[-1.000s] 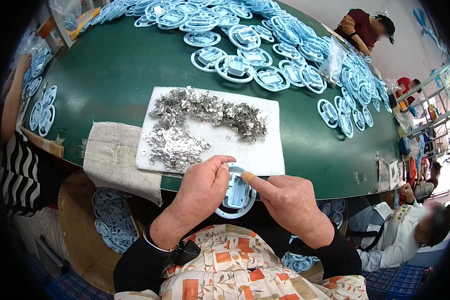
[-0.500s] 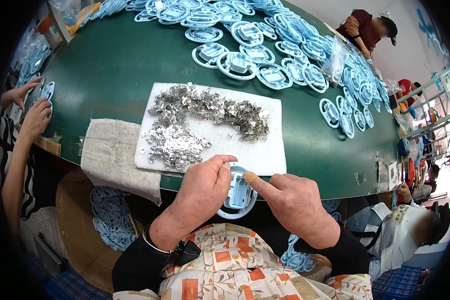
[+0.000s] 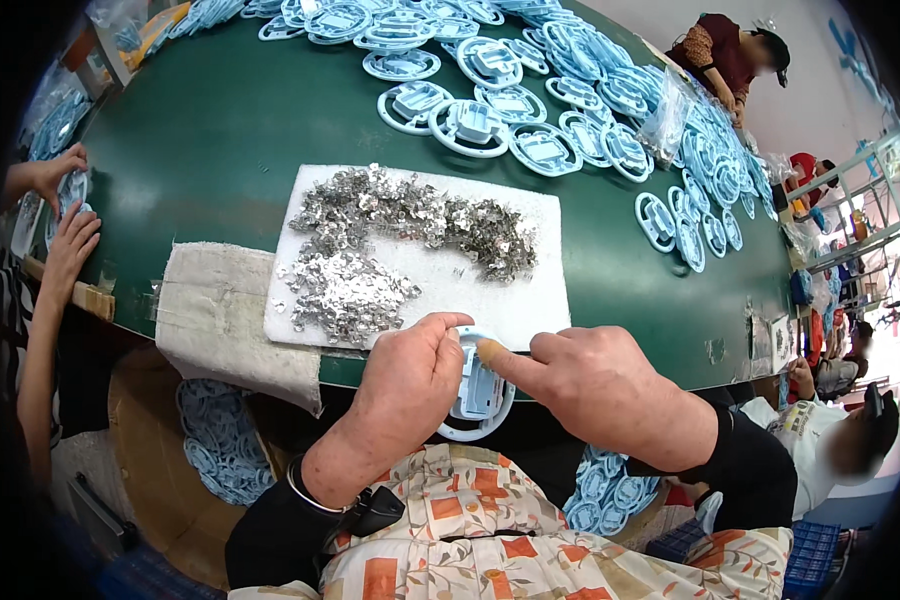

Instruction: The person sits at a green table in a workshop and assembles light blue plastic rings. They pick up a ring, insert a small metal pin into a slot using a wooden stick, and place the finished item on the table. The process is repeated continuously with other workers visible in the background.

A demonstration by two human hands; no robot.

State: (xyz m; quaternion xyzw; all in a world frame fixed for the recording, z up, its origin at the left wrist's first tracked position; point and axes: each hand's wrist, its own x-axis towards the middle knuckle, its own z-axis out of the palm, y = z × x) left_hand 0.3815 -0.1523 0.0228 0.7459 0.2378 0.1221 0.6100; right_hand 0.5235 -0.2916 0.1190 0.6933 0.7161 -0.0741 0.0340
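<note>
My left hand (image 3: 415, 370) grips a light-blue plastic wheel-shaped part (image 3: 483, 390) by its far left rim, over the near table edge. The part has an oval ring and a boxy recessed middle. On its upper inside, a covered yellowish fingertip of my right hand (image 3: 595, 385) presses down. The other fingers of that hand are curled in, and whether they hold something small is hidden. Just beyond, small shiny metal clips (image 3: 355, 295) lie heaped on a white foam sheet (image 3: 440, 300).
Many similar blue parts (image 3: 470, 125) cover the far side of the green table (image 3: 220, 150). A grey cloth (image 3: 215, 305) hangs over the near edge. Below stands a cardboard box (image 3: 145, 430) of blue parts. Another person's hands (image 3: 70, 240) work at left; other people sit at right.
My right forearm has swung outward to the right while its fingertip stays on the part. My left hand has barely moved. The co-worker's hands at left have shifted on their part.
</note>
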